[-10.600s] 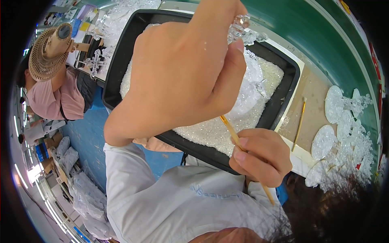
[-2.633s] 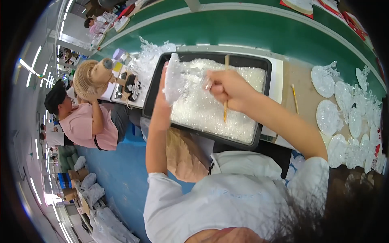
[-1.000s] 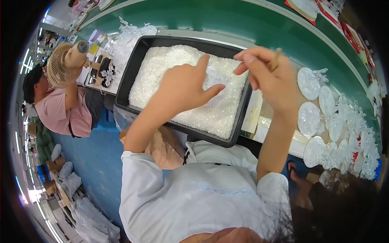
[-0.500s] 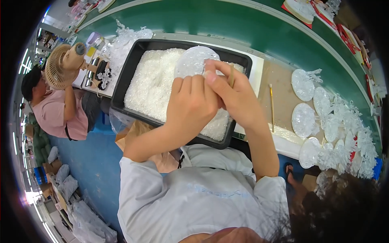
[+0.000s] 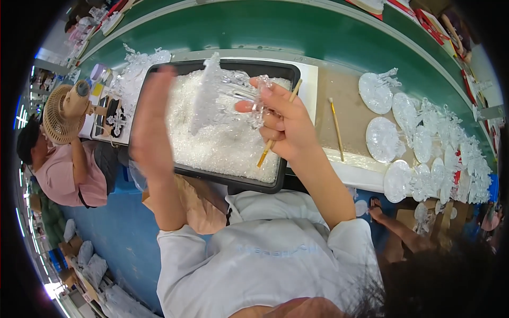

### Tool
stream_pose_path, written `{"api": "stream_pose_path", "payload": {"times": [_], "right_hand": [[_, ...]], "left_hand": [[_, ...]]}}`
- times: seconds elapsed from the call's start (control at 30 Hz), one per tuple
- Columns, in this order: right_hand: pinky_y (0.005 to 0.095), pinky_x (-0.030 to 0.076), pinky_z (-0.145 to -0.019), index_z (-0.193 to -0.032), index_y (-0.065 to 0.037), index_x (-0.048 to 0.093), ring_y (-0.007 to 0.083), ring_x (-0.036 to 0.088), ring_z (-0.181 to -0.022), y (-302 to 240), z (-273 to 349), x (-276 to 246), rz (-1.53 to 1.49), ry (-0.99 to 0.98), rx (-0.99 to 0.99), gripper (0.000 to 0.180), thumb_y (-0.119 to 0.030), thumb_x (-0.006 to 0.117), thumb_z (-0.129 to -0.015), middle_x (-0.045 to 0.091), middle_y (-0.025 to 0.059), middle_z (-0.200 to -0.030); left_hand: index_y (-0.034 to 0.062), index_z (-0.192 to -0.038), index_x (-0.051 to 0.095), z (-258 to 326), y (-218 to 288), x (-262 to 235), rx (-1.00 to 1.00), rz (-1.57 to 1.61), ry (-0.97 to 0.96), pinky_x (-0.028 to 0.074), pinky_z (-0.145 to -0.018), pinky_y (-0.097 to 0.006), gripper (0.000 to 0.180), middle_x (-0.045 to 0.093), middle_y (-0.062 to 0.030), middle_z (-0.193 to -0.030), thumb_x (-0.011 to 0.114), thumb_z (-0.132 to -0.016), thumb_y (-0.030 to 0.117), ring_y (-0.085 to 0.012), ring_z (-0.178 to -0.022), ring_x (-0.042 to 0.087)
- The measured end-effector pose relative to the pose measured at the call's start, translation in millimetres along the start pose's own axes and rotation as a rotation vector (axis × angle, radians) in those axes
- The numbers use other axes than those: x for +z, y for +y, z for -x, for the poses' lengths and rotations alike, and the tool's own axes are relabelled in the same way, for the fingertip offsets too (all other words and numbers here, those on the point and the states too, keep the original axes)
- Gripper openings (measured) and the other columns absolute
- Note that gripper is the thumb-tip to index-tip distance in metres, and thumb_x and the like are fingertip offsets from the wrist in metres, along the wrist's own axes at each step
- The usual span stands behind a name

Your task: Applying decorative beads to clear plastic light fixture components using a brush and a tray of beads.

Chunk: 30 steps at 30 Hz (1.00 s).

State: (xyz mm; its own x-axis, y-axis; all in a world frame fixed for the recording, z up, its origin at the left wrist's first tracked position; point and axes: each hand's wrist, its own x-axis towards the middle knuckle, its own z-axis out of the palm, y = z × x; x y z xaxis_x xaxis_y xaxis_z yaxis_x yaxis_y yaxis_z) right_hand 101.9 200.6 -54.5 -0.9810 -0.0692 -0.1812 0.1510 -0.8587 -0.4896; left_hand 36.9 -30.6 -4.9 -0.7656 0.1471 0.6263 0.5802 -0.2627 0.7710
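The right hand (image 5: 283,124) pinched a clear plastic ornament (image 5: 214,93) by its stem between thumb and fingertips, with a wooden stick (image 5: 278,124) tucked under the other fingers. It held the ornament up over the black tray (image 5: 249,185) of white crystals (image 5: 222,143). The left hand (image 5: 151,124) stood open and blurred just left of it, fingers pressed together, holding nothing. On the right lay a 2nd stick (image 5: 336,130) and a cluster of clear discs (image 5: 419,143).

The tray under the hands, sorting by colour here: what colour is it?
Black, the tray, seen in the head view.
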Motion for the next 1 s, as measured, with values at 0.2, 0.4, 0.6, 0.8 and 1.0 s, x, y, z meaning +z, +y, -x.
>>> {"api": "stream_pose_path", "payload": {"times": [0.2, 0.4, 0.6, 0.8, 1.0], "right_hand": [[0.0148, 0.024, -0.040, -0.126, -0.009, 0.061, -0.0016, 0.027, -0.045, 5, -3, 2, 0.002, 0.051, 0.061, 0.025, -0.016, 0.060, -0.102, 0.074, 0.0237, -0.100], [0.0213, 0.028, -0.039, -0.108, -0.002, 0.060, 0.0021, 0.038, -0.045, 10, -5, 16, 0.065, -0.113, -0.003, 0.017, -0.015, 0.065, -0.098, 0.074, 0.0219, -0.088], [0.0326, 0.050, -0.056, -0.108, 0.005, 0.062, 0.0192, 0.066, -0.060, 0, -9, 22, 0.514, -0.050, -0.444, 0.025, -0.013, 0.064, -0.091, 0.074, 0.0232, -0.087], [0.0429, 0.056, -0.071, -0.094, 0.013, 0.064, 0.0410, 0.071, -0.074, -18, 2, 51, 0.910, -0.101, -0.581, 0.037, -0.023, 0.060, -0.088, 0.067, 0.0284, -0.075], [0.0480, 0.055, -0.072, -0.077, 0.005, 0.067, 0.0449, 0.068, -0.074, -37, -1, 39, 1.234, -0.167, -0.597, 0.034, -0.024, 0.055, -0.090, 0.068, 0.0270, -0.077]], "left_hand": [[-0.0073, -0.155, 0.034, 4, -5, 3, -0.177, -0.424, -0.299, 0.020, -0.124, -0.045, 0.086, 0.036, -0.0252, -0.160, 0.052, -0.095, 0.053, -0.0376, -0.151, 0.031], [-0.0074, -0.157, 0.026, 17, -40, -26, -0.327, 0.186, -0.230, 0.034, -0.119, -0.048, 0.101, 0.033, -0.0230, -0.161, 0.063, -0.089, 0.057, -0.0351, -0.149, 0.032], [-0.0101, -0.151, 0.037, -27, -9, 7, 0.311, -0.689, -0.275, 0.037, -0.114, -0.053, 0.101, 0.041, -0.0283, -0.153, 0.052, -0.091, 0.070, -0.0423, -0.139, 0.044], [-0.0040, -0.141, 0.045, -30, 8, 55, 0.531, -1.310, -0.750, 0.049, -0.096, -0.048, 0.071, 0.049, -0.0236, -0.150, 0.072, -0.090, 0.038, -0.0462, -0.117, 0.056], [0.0029, -0.138, 0.046, -33, -17, 55, 0.379, -1.193, -0.712, 0.055, -0.083, -0.044, 0.066, 0.053, -0.0166, -0.149, 0.078, -0.082, 0.013, -0.0418, -0.110, 0.065]]}}
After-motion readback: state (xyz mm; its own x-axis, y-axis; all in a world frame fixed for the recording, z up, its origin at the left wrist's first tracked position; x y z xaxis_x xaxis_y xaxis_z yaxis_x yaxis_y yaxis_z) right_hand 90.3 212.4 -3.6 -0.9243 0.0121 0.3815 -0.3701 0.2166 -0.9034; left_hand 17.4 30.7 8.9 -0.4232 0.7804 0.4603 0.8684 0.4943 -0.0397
